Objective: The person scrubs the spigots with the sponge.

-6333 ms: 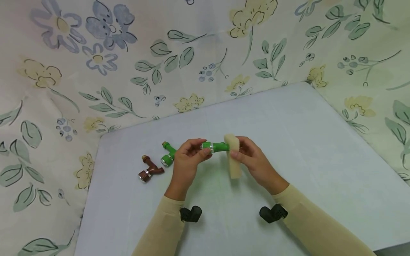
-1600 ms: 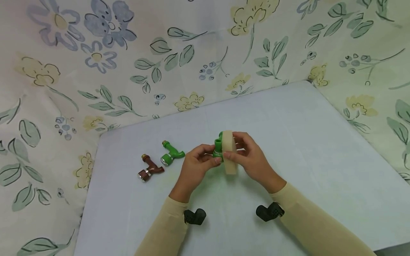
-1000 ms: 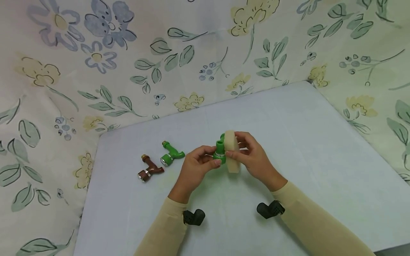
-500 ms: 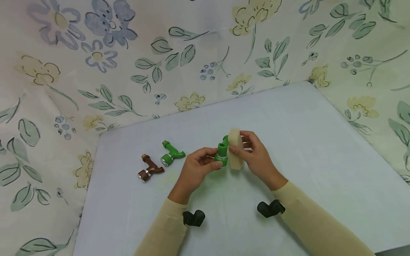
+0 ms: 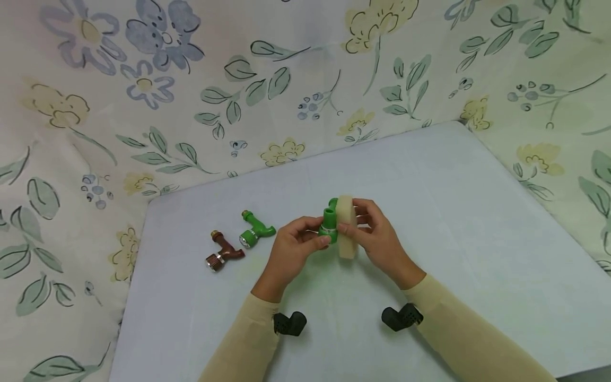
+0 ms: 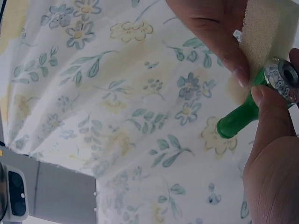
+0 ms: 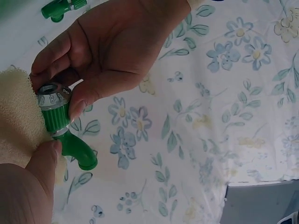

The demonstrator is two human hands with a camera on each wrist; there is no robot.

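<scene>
My left hand (image 5: 292, 246) pinches a green plastic tap (image 5: 329, 218) by its ribbed knob, fingers on one side and thumb on the other. Its open spout points up in the head view; the knob's silvery end shows in the right wrist view. My right hand (image 5: 377, 233) grips a pale yellow sponge block (image 5: 347, 246), thumb on its near face and fingers behind. The sponge (image 7: 16, 112) lies flat against the tap's side, hiding part of its body. In the left wrist view, the green spout (image 6: 238, 120) sticks out past my left thumb (image 6: 268, 116).
Left of my hands, a second green tap (image 5: 256, 229) and a brown tap (image 5: 224, 251) lie on the white table (image 5: 429, 175), both with brass-coloured threaded ends. Black wrist cameras (image 5: 290, 323) sit on both sleeves. A floral cloth (image 5: 286, 106) hangs behind the table.
Over six seconds the held tap has turned from lying sideways to spout up. In the last half second, both hands have shifted slightly left, with the sponge against the tap's side.
</scene>
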